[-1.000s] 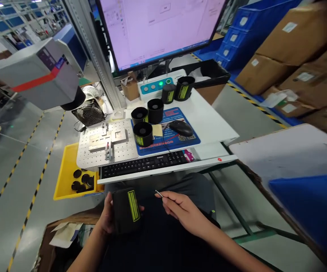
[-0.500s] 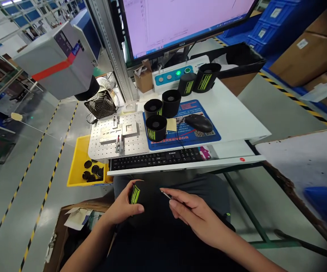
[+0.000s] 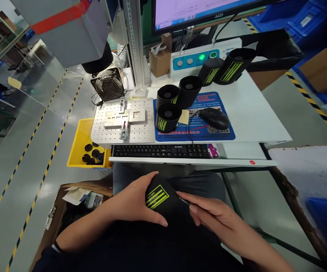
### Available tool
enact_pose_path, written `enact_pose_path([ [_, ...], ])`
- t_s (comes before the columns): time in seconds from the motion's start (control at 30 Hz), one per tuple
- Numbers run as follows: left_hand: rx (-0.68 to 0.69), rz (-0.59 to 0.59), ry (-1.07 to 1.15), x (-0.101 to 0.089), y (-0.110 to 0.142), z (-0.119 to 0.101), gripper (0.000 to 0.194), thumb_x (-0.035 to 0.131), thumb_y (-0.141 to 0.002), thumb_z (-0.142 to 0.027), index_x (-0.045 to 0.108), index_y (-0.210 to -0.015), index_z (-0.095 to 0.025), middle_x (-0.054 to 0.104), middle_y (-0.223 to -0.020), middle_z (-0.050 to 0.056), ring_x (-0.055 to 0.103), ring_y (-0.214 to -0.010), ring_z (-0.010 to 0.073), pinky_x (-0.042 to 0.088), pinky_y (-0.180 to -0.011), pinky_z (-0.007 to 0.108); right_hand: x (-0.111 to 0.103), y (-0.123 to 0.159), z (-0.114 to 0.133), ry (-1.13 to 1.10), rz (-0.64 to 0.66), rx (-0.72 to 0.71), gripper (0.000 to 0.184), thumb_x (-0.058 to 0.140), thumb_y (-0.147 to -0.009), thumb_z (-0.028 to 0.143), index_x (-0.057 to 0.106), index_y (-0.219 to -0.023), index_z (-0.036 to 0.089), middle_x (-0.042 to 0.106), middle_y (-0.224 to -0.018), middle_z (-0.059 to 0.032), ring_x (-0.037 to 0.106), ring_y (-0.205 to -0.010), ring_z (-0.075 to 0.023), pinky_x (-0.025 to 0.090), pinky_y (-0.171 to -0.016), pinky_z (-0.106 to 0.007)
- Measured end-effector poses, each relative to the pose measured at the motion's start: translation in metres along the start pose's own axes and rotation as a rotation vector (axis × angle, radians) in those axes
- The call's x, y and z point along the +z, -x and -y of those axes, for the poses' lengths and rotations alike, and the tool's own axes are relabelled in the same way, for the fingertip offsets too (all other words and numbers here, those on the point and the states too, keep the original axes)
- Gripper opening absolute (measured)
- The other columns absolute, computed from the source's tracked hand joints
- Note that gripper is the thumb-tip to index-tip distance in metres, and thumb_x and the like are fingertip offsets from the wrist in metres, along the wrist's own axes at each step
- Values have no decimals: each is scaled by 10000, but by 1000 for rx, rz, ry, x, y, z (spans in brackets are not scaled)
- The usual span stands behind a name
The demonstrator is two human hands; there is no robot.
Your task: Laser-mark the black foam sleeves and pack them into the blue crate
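Observation:
My left hand point(image 3: 136, 200) is wrapped round a black cylinder with yellow-green stripes point(image 3: 160, 196), held over my lap below the keyboard shelf. My right hand point(image 3: 213, 217) pinches a thin metal tool point(image 3: 184, 201) whose tip touches the cylinder's right side. On the desk above stand three more black cylinders point(image 3: 169, 107) on the blue mouse mat point(image 3: 205, 132), and two others point(image 3: 228, 68) lean near the control box.
A perforated metal plate with a fixture point(image 3: 123, 121) lies under the laser head point(image 3: 67, 26). A yellow tray point(image 3: 79, 139) holds several black discs. Keyboard point(image 3: 160, 150), mouse point(image 3: 214, 118), fan point(image 3: 108, 86) and monitor point(image 3: 197, 11) surround it. A cardboard box point(image 3: 67, 200) sits on the floor at left.
My left hand has turned the cylinder so its striped label faces up and brought it to the right. My right hand moved in until the tool met the cylinder. The camera tilted down.

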State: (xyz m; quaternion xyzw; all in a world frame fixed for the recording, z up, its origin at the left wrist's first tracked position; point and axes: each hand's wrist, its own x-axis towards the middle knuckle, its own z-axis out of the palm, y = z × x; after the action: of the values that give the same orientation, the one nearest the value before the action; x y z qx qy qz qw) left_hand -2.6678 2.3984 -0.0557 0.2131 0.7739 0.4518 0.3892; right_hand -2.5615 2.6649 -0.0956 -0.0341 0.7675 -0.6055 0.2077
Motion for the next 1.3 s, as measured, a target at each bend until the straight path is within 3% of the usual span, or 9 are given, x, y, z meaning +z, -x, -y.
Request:
enact_pose_path([
  [0.3,-34,149,-285,1,-12,-20,1281,834,-586,-698,246,-1601,-181,410,-1574,198,426,-1424,394,353,-1189,535,-25,11,22,232,144,58,482,336,-1054,324,516,-1500,277,629,-757,-13,591,-676,-141,489,-688,-276],
  [0.77,6,141,-230,2,-14,-15,1230,846,-588,-667,294,-1588,-211,465,-1526,205,465,-1383,417,373,-1153,559,-23,16,17,251,160,105,487,360,-1043,341,496,-1510,319,689,-802,-12,645,-720,-161,519,-707,-294],
  [0.97,-10,159,-268,3,-15,-16,1262,823,-585,-708,282,-1590,-169,422,-1564,209,432,-1417,410,357,-1180,544,-14,14,18,291,100,104,503,407,-1027,368,484,-1520,304,684,-763,-16,641,-689,-170,520,-682,-293],
  [1.13,1,115,-240,5,-14,-10,1265,837,-563,-708,302,-1582,-184,423,-1568,199,425,-1425,408,348,-1190,543,0,7,18,227,10,83,519,388,-1037,393,509,-1505,203,655,-735,-17,608,-652,-151,519,-676,-280],
  [1.3,-103,5,-203,15,-16,-8,1205,853,-600,-612,312,-1563,-129,416,-1569,203,398,-1449,375,312,-1224,515,26,-2,6,109,-220,24,531,379,-1039,394,540,-1474,135,554,-657,16,536,-594,-134,491,-619,-260],
])
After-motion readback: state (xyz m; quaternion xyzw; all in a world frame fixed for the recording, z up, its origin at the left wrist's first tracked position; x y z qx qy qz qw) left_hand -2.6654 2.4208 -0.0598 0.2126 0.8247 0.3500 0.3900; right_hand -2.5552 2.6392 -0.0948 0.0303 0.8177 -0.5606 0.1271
